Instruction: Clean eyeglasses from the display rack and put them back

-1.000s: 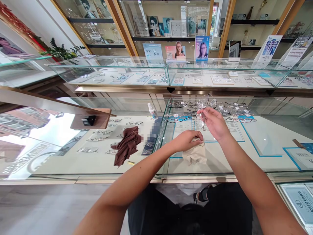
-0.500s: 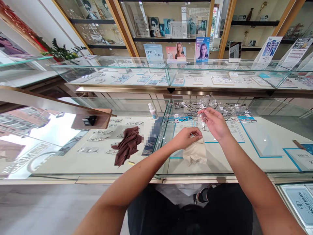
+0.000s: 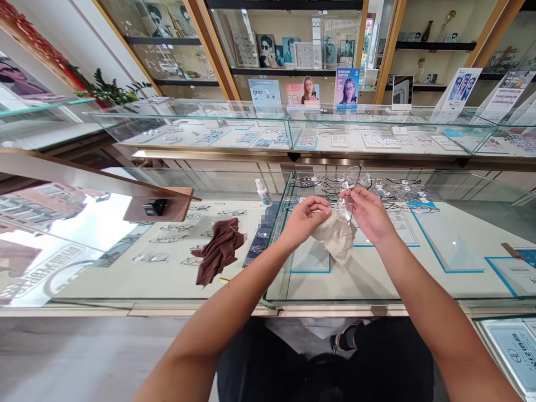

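My right hand (image 3: pixel 368 212) is closed on a pair of thin-framed eyeglasses (image 3: pixel 350 177), held upright above the glass counter with one lens above the fingers and the other below. My left hand (image 3: pixel 307 219) pinches a cream cleaning cloth (image 3: pixel 337 239), which hangs down over the counter. The cloth's upper part is close behind the lower lens; whether they touch I cannot tell. Beyond my hands, several more eyeglasses (image 3: pixel 404 182) lie in rows on the counter.
A brown cloth (image 3: pixel 221 250) lies crumpled on the left counter section, with a white spray bottle (image 3: pixel 263 192) standing behind it. A small wooden shelf (image 3: pixel 178 205) carrying a black object juts in from the left. Across the back runs another glass showcase (image 3: pixel 355 120).
My left hand has moved up and slightly left, lifting the cream cloth towards the eyeglasses. My right hand holds the eyeglasses in nearly the same place.
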`<action>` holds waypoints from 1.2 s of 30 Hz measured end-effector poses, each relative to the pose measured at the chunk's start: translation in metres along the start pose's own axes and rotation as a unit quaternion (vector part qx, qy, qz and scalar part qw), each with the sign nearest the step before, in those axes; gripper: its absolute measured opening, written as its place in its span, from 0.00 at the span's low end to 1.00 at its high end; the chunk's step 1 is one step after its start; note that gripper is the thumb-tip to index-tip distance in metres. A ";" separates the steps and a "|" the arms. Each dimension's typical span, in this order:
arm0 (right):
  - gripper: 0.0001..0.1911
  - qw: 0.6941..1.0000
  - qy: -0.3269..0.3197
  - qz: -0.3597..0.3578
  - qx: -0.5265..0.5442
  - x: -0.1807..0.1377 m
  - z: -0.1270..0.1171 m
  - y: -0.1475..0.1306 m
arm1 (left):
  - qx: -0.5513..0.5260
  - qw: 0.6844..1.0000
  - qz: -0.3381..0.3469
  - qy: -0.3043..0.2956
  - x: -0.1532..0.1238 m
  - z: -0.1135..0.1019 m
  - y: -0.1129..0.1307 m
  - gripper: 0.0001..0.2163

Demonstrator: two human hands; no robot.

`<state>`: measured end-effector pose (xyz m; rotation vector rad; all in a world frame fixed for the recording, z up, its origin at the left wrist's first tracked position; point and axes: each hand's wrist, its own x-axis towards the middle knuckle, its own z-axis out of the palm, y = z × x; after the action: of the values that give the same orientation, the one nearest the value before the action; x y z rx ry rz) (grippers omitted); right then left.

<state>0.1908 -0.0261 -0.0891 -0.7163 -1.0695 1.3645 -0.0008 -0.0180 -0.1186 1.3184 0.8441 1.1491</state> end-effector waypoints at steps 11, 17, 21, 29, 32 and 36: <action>0.18 0.999 0.040 -0.013 -0.002 0.001 0.003 0.007 | -0.085 0.996 0.014 0.008 -0.006 0.005 0.015 0.25; 0.19 0.994 0.095 -0.056 -0.026 0.002 0.003 0.013 | -0.123 0.992 -0.004 0.016 -0.009 0.011 0.019 0.27; 0.21 0.984 0.114 -0.110 -0.080 0.000 0.003 0.015 | -0.106 0.994 0.001 0.020 -0.010 0.013 0.015 0.26; 0.20 0.978 0.116 -0.122 -0.122 -0.005 0.009 0.016 | -0.078 0.996 0.021 0.042 -0.008 0.013 0.010 0.28; 0.19 0.988 0.092 -0.092 -0.087 -0.004 0.009 0.014 | -0.076 0.995 0.039 0.044 -0.006 0.009 0.010 0.26; 0.17 0.995 0.057 -0.052 -0.069 -0.005 0.010 0.015 | -0.086 0.995 0.050 0.032 -0.005 0.005 0.011 0.25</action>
<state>0.1762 -0.0305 -0.0997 -0.8195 -1.1016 1.1553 0.0011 -0.0256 -0.1075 1.1972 0.7151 1.3195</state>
